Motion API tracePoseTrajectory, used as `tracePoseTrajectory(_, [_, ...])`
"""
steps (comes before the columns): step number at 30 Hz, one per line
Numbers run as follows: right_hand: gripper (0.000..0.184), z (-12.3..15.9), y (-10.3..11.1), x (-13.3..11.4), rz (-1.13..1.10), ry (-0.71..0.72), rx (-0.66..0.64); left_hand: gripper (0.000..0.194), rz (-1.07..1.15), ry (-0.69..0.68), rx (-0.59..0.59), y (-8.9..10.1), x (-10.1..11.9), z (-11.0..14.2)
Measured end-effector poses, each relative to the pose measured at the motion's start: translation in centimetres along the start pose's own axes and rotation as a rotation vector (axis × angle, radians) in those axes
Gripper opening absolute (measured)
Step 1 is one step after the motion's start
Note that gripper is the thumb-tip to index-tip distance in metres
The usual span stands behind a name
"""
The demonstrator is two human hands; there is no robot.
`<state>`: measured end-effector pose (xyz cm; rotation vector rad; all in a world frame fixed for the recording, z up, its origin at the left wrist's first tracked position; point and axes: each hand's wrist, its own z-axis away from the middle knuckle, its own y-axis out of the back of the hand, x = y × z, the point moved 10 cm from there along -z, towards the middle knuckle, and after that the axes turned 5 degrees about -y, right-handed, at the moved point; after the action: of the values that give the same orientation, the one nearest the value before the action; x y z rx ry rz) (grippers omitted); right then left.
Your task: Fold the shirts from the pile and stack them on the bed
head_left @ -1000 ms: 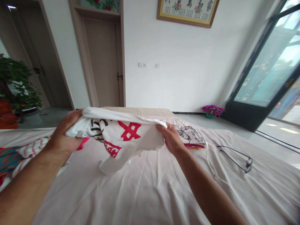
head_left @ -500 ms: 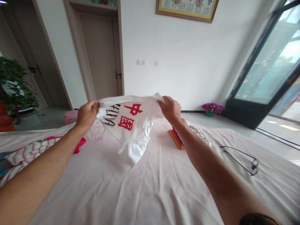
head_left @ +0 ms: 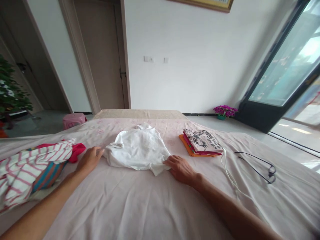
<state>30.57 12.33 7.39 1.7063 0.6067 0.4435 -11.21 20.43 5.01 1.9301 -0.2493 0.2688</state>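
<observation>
A white T-shirt (head_left: 138, 149) lies crumpled and plain side up on the pale pink bed sheet (head_left: 140, 203). My left hand (head_left: 89, 159) rests on the sheet at the shirt's left edge, fingers together and stretched toward the cloth. My right hand (head_left: 180, 168) lies flat at the shirt's lower right corner, fingertips touching the hem. Neither hand grips the fabric.
A folded stack of clothes (head_left: 200, 142), orange at the bottom and a printed white one on top, sits right of the shirt. A loose pile of striped and red clothes (head_left: 35, 166) lies at left. A white cable (head_left: 228, 173) and black cable (head_left: 260, 165) lie at right. A pink stool (head_left: 73, 119) stands beyond the bed.
The shirt was held up in both hands with its red print showing; now it lies on the bed, print hidden, and both hands have let go and rest beside it.
</observation>
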Motion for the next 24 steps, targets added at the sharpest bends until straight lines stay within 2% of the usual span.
tracePoseTrajectory(2, [0.04,0.3,-0.2,1.0,-0.039,-0.055,0.002,0.062,0.002,0.066,-0.042,-1.2,-1.0,0.8])
tracePoseTrajectory(4, [0.043,0.4,0.1,1.6,-0.059,-0.078,-0.004,0.068,0.078,0.142,-0.088,-1.8,-1.1,1.0])
tracePoseTrajectory(6, [0.043,0.2,0.1,1.9,-0.064,-0.086,-0.014,0.064,0.155,0.215,-0.139,-2.3,-0.4,0.9])
tracePoseTrajectory(9, [0.037,-0.1,0.0,2.0,-0.052,-0.093,-0.012,0.044,0.178,0.296,-0.149,-2.3,1.0,0.6])
tracePoseTrajectory(12, [0.029,-0.2,0.2,2.3,-0.026,-0.103,-0.011,0.032,0.225,0.345,-0.085,-1.5,1.8,0.5])
tracePoseTrajectory(17, [0.028,0.7,3.1,2.6,-0.036,-0.095,0.029,0.041,0.437,0.364,0.041,2.4,1.6,1.2])
tracePoseTrajectory(20, [0.027,1.9,4.8,1.1,-0.041,-0.031,0.026,0.049,0.67,0.422,0.04,4.2,0.1,3.5])
tracePoseTrajectory(22, [0.025,3.0,5.3,-0.6,-0.053,0.014,-0.02,0.054,0.805,0.477,-0.029,4.1,-1.5,6.1])
tracePoseTrajectory(24, [0.025,4.3,5.3,-2.4,-0.093,0.045,-0.112,0.053,0.774,0.498,-0.117,3.9,-3.6,9.0])
